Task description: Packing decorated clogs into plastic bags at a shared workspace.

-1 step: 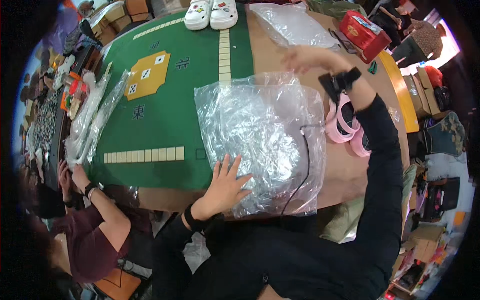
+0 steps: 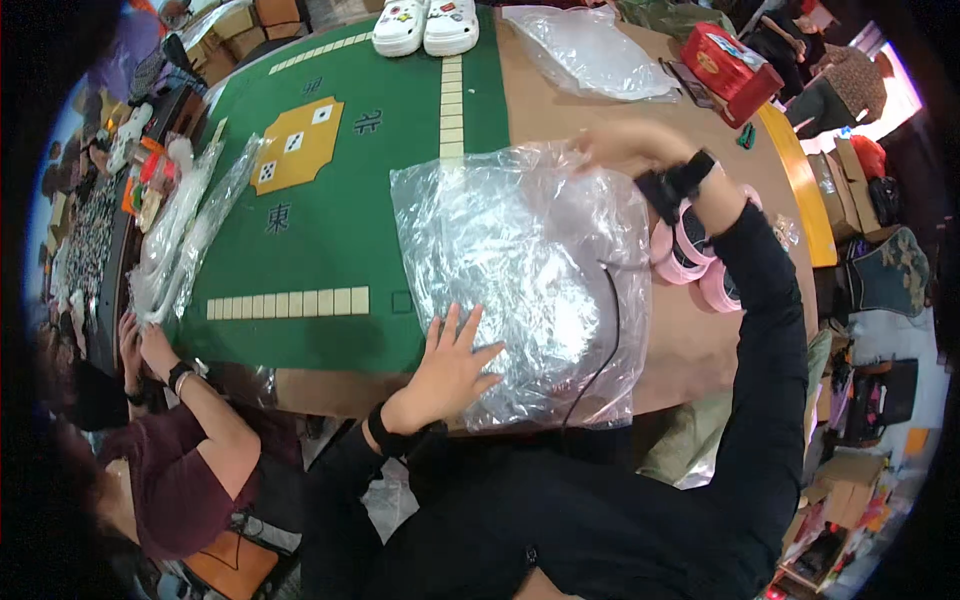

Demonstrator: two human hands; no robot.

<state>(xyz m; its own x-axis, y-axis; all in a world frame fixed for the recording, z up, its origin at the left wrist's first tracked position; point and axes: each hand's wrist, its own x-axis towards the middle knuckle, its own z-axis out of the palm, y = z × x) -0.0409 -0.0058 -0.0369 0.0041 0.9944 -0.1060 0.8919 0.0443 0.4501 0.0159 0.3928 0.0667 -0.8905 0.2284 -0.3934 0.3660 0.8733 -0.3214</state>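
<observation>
A large clear plastic bag (image 2: 530, 250) lies flat and wrinkled across the green mat and the brown table cover. My left hand (image 2: 450, 370) rests on its lower left part, palm down and fingers spread. At the bag's far right corner is my right hand (image 2: 615, 145), its fingers smeared by motion, so whether they grip the film cannot be made out. A thin dark cord (image 2: 612, 310) runs over the bag's right side. Pink slippers (image 2: 690, 255) lie right of the bag, partly behind my right forearm.
White clogs (image 2: 425, 28) stand at the far edge of the green mat (image 2: 340, 240). Another clear bag (image 2: 590, 55) and a red box (image 2: 730, 75) lie at the far right. On the left, a co-worker's hands (image 2: 145, 345) touch long plastic bags (image 2: 180, 240).
My right hand has come down and nearer, onto the bag's far right corner. The left hand stays flat on the bag.
</observation>
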